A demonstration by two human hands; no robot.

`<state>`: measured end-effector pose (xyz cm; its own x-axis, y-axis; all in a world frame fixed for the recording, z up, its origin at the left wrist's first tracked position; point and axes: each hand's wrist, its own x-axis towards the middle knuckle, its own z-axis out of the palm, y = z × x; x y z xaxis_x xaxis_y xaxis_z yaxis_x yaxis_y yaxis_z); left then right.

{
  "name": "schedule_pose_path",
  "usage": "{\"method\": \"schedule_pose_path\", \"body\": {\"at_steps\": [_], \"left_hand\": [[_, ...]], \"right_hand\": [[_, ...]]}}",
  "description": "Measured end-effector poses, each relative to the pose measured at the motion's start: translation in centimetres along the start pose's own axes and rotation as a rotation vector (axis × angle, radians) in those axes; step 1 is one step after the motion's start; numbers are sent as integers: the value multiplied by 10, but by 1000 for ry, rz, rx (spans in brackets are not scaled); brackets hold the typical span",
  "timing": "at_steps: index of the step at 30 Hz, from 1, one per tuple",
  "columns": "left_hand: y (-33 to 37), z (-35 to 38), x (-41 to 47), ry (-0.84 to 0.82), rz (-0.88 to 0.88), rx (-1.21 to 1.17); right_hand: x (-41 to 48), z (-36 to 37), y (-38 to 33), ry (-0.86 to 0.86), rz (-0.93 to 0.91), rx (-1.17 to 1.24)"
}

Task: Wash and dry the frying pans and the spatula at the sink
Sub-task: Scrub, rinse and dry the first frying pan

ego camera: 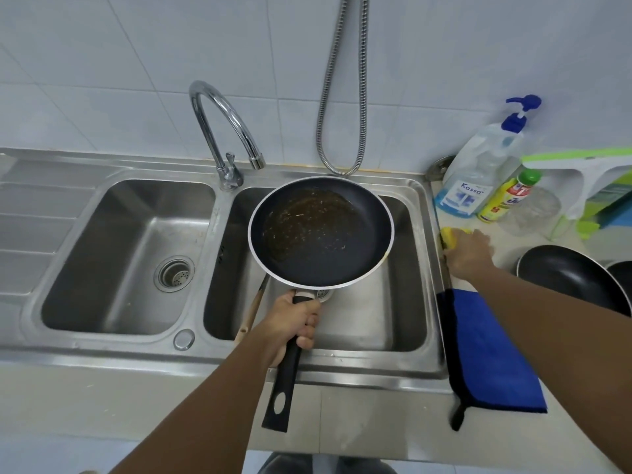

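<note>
Over the sink [403,313], the oily frying pan [321,230] is gripped by its handle in the left hand [294,323]. The sponge [448,236] is covered by the right hand [470,251], grasp unclear. Oil could be spilled by any tilt.

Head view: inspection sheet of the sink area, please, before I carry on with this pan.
Surface: steel double sink; no water running from the tap.
Job's things: frying pan with brown residue, held over the right basin; wooden spatula handle leaning in that basin beneath it; second pan on the right counter.
Clutter: blue cloth at the sink's right edge; pump bottle, yellow bottle, glass jar, squeegee behind.
Hands: left hand grips the pan's handle; right hand rests on the yellow sponge, grip unclear.
Cables: nothing seen; a metal hose hangs on the wall.
Surroundings: white tiled wall.
</note>
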<state>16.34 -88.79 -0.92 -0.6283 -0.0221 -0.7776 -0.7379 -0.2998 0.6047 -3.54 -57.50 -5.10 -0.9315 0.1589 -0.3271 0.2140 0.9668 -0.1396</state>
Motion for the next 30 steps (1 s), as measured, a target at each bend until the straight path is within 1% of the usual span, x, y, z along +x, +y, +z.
{"method": "schedule_pose_path", "body": {"at_steps": [1, 2, 4, 6, 8, 10, 14, 16, 18, 21, 23, 26, 30], "left_hand": [[1, -2, -1, 0, -2, 9], [1, -3, -1, 0, -4, 15], [2, -7, -2, -1, -4, 26], [3, -10, -3, 0, 2, 31], [4, -14, -4, 4, 4, 32], [6, -20, -2, -3, 0, 40], [9, -36, 5, -20, -4, 74], [13, -43, 6, -35, -4, 95], [18, -49, 8, -59, -8, 107], [21, -59, 13, -86, -12, 104], [21, -66, 16, -101, -12, 105], [23, -74, 21, -107, -18, 117], [25, -81, 29, -106, -16, 128]], "right_hand": [[-1, -3, -8, 49, -2, -8], [-1, -7, -19, 126, -48, 28], [-9, -16, -47, 276, -249, 181], [-21, -24, -80, 331, -456, 331], [-33, -35, -118, 328, -606, 421], [-38, -45, -157, 250, -689, 471], [-33, -52, -238, -41, -775, 511], [-30, -54, -281, -170, -745, 557], [-29, -56, -325, -311, -686, 661], [-25, -53, -379, -520, -539, 813], [-15, -47, -402, -658, -446, 891], [4, -37, -422, -852, -403, 957], [13, -30, -430, -867, -407, 890]]}}
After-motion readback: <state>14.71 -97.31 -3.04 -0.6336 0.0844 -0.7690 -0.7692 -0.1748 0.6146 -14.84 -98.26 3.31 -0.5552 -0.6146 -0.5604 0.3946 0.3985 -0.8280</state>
